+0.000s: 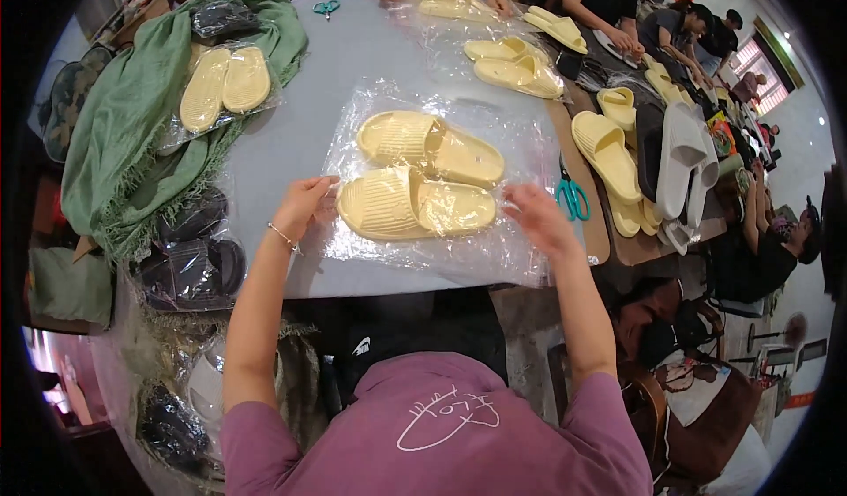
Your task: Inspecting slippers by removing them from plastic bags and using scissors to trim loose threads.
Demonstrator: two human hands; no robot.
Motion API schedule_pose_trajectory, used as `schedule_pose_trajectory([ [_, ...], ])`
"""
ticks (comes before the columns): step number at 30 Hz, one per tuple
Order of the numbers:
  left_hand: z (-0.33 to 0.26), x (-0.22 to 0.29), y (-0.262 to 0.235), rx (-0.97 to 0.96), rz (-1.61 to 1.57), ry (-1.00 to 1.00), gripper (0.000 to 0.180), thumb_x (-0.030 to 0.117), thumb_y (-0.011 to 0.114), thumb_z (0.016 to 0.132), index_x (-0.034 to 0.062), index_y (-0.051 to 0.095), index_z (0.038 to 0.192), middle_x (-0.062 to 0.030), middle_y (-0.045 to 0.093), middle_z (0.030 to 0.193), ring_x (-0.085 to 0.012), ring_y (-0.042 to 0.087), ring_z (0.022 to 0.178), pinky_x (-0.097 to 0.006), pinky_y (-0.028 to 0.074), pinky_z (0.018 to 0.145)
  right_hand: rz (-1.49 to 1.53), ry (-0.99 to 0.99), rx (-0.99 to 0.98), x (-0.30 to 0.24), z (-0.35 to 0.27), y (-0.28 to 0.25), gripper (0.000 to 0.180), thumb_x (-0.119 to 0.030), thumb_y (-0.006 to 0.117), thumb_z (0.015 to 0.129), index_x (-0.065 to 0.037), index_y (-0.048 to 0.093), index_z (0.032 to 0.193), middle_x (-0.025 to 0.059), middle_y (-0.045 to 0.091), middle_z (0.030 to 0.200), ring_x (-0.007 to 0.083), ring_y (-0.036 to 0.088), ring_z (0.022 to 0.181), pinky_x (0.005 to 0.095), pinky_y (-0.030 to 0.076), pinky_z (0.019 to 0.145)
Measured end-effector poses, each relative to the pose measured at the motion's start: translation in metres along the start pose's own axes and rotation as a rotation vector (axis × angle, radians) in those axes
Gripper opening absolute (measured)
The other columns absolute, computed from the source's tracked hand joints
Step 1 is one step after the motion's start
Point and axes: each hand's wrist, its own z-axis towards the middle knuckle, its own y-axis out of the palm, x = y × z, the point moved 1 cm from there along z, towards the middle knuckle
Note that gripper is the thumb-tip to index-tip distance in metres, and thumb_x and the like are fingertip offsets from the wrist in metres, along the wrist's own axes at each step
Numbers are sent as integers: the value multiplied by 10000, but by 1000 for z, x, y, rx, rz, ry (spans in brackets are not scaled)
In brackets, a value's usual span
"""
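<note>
A pair of pale yellow slide slippers (pixel 384 203) lies side by side inside a clear plastic bag (pixel 353 247) on the grey-covered table (pixel 291 99) in front of me. My left hand (pixel 303 203), with a thin bracelet at the wrist, pinches the bag's left edge close to the toe of the nearer slipper. At the bag's right side, my right hand (pixel 536 217) has its fingers curled near the heel end of the slippers. Whether those fingers grip the film is hard to make out.
Teal-handled scissors (pixel 573 198) lie right of the bag; a small teal snipper (pixel 326 8) lies at the far edge. Bagged yellow slippers (pixel 225 87) rest on green cloth (pixel 132 143) at left, above bagged black slippers (pixel 190 271). Loose yellow slippers (pixel 609 154) and co-workers occupy the right.
</note>
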Motion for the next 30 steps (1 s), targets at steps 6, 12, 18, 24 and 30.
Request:
schedule_pose_trajectory([
  [6,7,1,-17,11,378,151,195,151,574,883,-18,664,842,-15,583,656,-83,553,557,-226,450,490,-293,-62,-261,5,50,-10,308,-184,616,856,-36,592,1125,115,527,1280,274,438,1229,386,315,1048],
  [12,-27,21,22,264,1171,745,410,103,516,874,14,442,1267,-171,543,1192,-325,540,1083,-474,437,895,-1305,-700,-80,20,74,96,423,-242,647,802,-24,557,1152,150,573,1110,335,474,1113,463,359,957],
  [18,-11,-11,12,-176,1150,693,507,228,405,939,39,303,1399,-156,324,1443,-289,265,1359,-460,138,1119,-1205,-576,-114,30,93,106,359,-231,536,848,-4,531,1127,225,533,1152,389,472,1084,502,322,959],
  [24,-11,-17,11,-96,1349,646,547,319,378,939,74,282,1419,-121,241,1493,-295,197,1386,-470,107,1123,-1461,-712,-96,0,52,29,110,-100,514,751,-4,550,791,193,555,882,390,509,863,479,406,772],
  [30,-24,1,31,-93,1461,596,578,386,483,870,133,376,1378,-108,273,1478,-350,226,1361,-502,126,1111,-1404,-415,429,-21,3,-162,122,-98,508,828,8,512,889,228,528,861,405,508,838,462,403,729],
])
